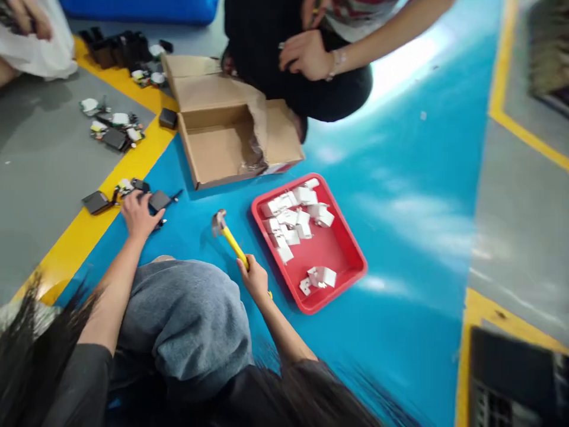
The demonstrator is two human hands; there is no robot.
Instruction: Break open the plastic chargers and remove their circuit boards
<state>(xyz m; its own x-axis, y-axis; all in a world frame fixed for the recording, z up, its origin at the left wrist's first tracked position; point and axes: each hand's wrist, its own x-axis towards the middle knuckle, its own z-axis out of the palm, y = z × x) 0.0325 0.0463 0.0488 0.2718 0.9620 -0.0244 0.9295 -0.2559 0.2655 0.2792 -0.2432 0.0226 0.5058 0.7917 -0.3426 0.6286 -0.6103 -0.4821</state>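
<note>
My right hand (254,277) is wrapped round the yellow handle of a hammer (234,243), its metal head raised toward the upper left. At the left, my left hand (138,214) reaches over a group of small black and white parts, fingers apart. Its thumb side is beside a black box-shaped part (159,201); whether it touches the part is unclear. Another black part (96,203) lies to the left of that hand. Right of the hammer, a red tray (311,305) holds several white plastic pieces (288,218).
An open cardboard box (217,133) stands beyond the hammer. Several black and white parts (116,139) lie on the grey floor and yellow stripe. Another person (306,56) sits behind the box, and a person's hand shows at top left. Dark equipment (511,367) stands lower right.
</note>
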